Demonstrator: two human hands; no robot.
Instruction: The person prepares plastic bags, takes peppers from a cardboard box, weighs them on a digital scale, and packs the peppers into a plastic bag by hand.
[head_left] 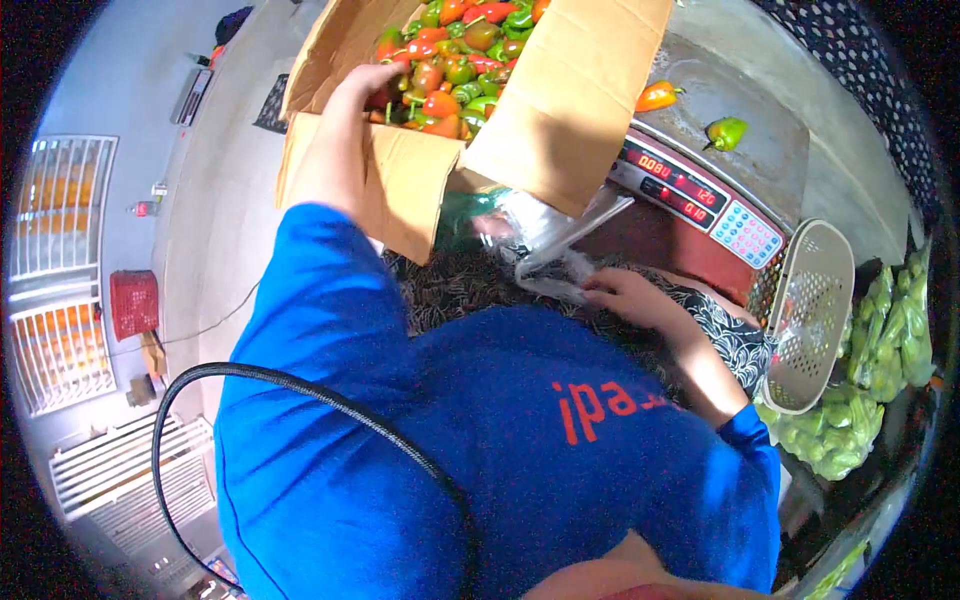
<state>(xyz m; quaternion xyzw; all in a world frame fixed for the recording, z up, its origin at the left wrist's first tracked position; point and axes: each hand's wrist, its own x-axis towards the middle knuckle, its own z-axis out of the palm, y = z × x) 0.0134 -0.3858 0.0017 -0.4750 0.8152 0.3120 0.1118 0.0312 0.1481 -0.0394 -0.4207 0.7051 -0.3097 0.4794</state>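
My left hand (378, 82) reaches over the near-left wall of an open cardboard box (545, 110) and rests among the red, orange and green peppers (440, 75). Its fingers are mostly hidden there, beside a dark red pepper. Low in front of my body, my right hand (632, 297) pinches the edge of a clear plastic bag (555, 285). This crumpled bag stretches up beneath the box's flap.
Right of the box stands a digital scale (690, 190) with lit red numbers. An orange pepper (657, 96) and a green pepper (726, 133) lie on its metal top. A beige basket (812, 310) and bagged green produce (835, 425) are farther right.
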